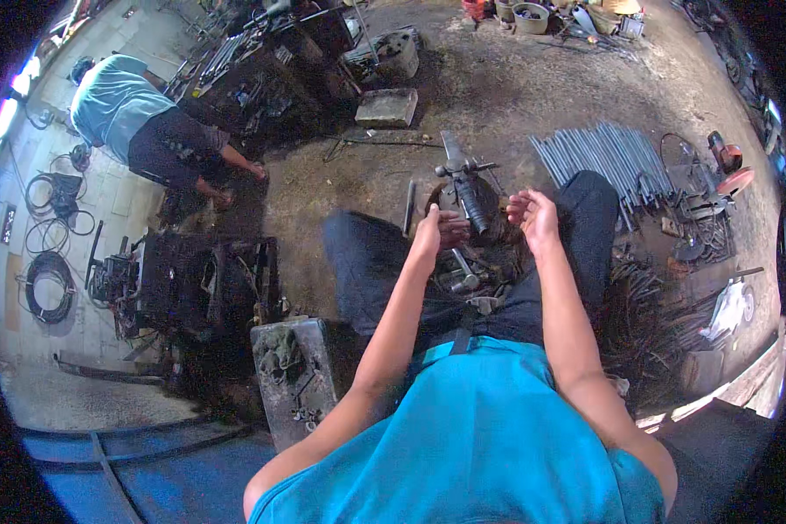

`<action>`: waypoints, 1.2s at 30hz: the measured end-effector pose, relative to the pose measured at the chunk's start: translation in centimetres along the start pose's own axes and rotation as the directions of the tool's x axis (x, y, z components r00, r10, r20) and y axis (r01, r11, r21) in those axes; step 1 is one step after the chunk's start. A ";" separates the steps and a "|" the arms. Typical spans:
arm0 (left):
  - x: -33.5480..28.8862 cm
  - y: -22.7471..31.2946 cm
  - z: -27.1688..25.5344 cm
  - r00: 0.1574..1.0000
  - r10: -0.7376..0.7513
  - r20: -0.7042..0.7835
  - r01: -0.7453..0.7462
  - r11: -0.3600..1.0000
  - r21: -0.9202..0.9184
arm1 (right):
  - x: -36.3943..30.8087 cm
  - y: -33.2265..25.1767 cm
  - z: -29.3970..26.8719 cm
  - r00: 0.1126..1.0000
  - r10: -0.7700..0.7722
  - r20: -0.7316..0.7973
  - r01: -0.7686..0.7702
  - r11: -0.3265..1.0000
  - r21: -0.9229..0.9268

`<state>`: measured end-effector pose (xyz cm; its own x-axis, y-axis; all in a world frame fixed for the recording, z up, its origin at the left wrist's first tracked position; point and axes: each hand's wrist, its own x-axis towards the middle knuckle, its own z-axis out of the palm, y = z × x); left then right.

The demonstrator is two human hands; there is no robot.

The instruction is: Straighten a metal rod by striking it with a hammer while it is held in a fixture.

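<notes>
Between my knees stands a dark metal fixture, vise-like in outline, with a ribbed dark cylinder (472,203) pointing toward me and a flat metal blade (451,148) at its far end. To the left of the cylinder is my left hand (444,230), fingers stretched out, palm turned inward and nothing visible in it. My right hand (534,217) hovers on the other side, fingers loosely bent and apart, also holding nothing I can see. Below them lies a hammer-like metal tool (465,278), partly lost in shadow. A short metal tube (409,208) rests beside my left knee.
Many grey metal rods (598,157) lie on the floor at right, near an orange-and-black machine (727,162). Close on my left are a metal box (293,375) with small parts on top and a dark machine (205,288). A co-worker (140,113) bends over at far left.
</notes>
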<state>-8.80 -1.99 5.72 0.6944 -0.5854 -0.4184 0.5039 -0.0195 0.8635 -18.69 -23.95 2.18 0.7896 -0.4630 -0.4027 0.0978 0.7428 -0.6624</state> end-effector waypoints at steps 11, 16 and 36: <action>1.2 -0.9 2.8 0.991 -0.119 0.055 0.118 0.993 0.019 | -0.8 -1.1 0.4 1.000 0.003 -0.025 -0.001 0.998 0.057; 4.7 1.3 2.8 0.984 -0.111 0.140 0.117 0.992 -0.035 | -0.3 -3.5 3.4 0.998 -0.049 -0.038 0.052 0.995 0.083; 22.9 5.5 6.4 0.930 0.173 0.324 -0.280 0.905 0.320 | 10.4 -5.3 -6.1 0.840 -0.214 -0.499 0.004 0.921 -0.388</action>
<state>6.56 -20.64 2.68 0.5668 -0.8103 -0.1487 0.0974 -0.1134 0.9888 -14.68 -35.67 -2.40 0.3398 -0.7892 -0.5117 -0.1422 0.4947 -0.8574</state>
